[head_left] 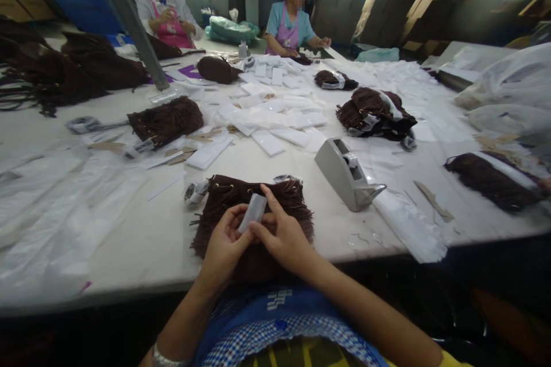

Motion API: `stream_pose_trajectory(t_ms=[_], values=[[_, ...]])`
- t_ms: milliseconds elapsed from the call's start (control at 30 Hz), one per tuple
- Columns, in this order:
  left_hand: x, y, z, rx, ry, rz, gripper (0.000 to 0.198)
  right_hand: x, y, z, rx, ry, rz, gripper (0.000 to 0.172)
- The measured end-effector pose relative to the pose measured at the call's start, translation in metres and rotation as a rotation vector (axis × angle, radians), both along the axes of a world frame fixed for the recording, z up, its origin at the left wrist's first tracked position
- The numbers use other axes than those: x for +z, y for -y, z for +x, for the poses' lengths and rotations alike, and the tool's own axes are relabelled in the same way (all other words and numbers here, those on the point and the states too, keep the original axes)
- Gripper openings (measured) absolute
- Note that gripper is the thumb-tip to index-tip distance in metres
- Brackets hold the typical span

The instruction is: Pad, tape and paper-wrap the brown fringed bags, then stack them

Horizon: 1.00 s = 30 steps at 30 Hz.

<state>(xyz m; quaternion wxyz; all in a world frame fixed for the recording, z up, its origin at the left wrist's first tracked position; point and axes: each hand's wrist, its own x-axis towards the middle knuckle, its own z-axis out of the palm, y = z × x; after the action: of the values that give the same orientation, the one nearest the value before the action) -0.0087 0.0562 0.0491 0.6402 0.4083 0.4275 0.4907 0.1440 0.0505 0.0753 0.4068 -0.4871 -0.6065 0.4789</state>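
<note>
A dark brown fringed bag (253,186) with metal eyelets lies on the table edge right in front of me. Above it, a small whitish strip (253,212), perhaps paper or plastic, is pinched by my left hand (226,238), fingers curled behind it. My right hand (284,235) has its thumb pressed on the strip's lower end, while its index finger stretches toward the bag's top edge. Grey-wrapped bundles, one a wrapped roll (196,192), show at the bag's upper corners. To the right stands a grey tape dispenser (344,175).
Several white foam-like pads (267,142) and plastic sheets litter the table (150,241). More brown fringed bags (167,120) lie around, some bundled (374,112). A metal post (133,28) rises at left. Two people in aprons work across the table. Clear plastic bags (411,229) hang near the front edge.
</note>
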Motion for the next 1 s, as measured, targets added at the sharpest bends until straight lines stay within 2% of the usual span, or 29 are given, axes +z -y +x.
stream_pose_trajectory(t_ms=[67, 133, 233, 267, 300, 400, 433, 500, 567, 633, 700, 767, 867, 900, 933, 1000], values=[[0.003, -0.001, 0.000, -0.022, -0.057, 0.043, 0.051, -0.001, -0.007, -0.001, 0.019, -0.022, -0.008, 0.080], [0.008, -0.002, -0.004, -0.039, -0.208, 0.137, 0.051, 0.000, -0.012, 0.006, -0.036, 0.013, 0.053, 0.074], [0.020, -0.003, -0.018, 0.076, -0.688, 0.463, 0.051, 0.004, -0.005, 0.022, -0.180, 0.184, 0.297, 0.056], [0.023, -0.002, -0.024, 0.086, -0.867, 0.594, 0.051, 0.005, 0.001, 0.028, -0.166, 0.261, 0.403, 0.052], [0.024, -0.001, -0.031, 0.044, -1.024, 0.709, 0.052, 0.003, 0.009, 0.034, -0.103, 0.340, 0.510, 0.049], [0.018, -0.001, -0.054, -0.294, -1.289, 0.893, 0.048, -0.012, 0.029, 0.051, 0.234, 0.564, 0.753, 0.040], [0.014, -0.003, -0.062, -0.377, -1.328, 0.902, 0.046, -0.020, 0.033, 0.057, 0.315, 0.622, 0.793, 0.037], [0.004, -0.012, -0.078, -0.413, -1.371, 0.894, 0.039, -0.035, 0.030, 0.069, 0.359, 0.711, 0.839, 0.032], [-0.004, -0.026, -0.091, -0.326, -1.376, 0.897, 0.034, -0.047, 0.016, 0.082, 0.308, 0.769, 0.866, 0.033], [-0.006, -0.043, -0.098, -0.197, -1.385, 0.910, 0.032, -0.051, -0.004, 0.092, 0.189, 0.808, 0.864, 0.039], [0.000, -0.054, -0.100, -0.092, -1.419, 0.904, 0.031, -0.047, -0.020, 0.098, 0.061, 0.831, 0.794, 0.045], [0.014, -0.053, -0.093, 0.021, -1.450, 0.881, 0.029, -0.038, -0.025, 0.100, -0.002, 0.821, 0.721, 0.050], [0.036, -0.032, -0.066, 0.236, -1.378, 0.912, 0.026, -0.026, -0.019, 0.097, -0.009, 0.755, 0.736, 0.053], [0.039, -0.022, -0.054, 0.259, -1.312, 0.952, 0.027, -0.025, -0.017, 0.095, -0.008, 0.734, 0.762, 0.051], [0.040, -0.014, -0.041, 0.201, -1.245, 1.004, 0.030, -0.025, -0.017, 0.094, -0.003, 0.721, 0.788, 0.049], [0.032, -0.004, -0.019, -0.028, -1.198, 1.106, 0.042, -0.031, -0.021, 0.096, 0.028, 0.720, 0.823, 0.046]])
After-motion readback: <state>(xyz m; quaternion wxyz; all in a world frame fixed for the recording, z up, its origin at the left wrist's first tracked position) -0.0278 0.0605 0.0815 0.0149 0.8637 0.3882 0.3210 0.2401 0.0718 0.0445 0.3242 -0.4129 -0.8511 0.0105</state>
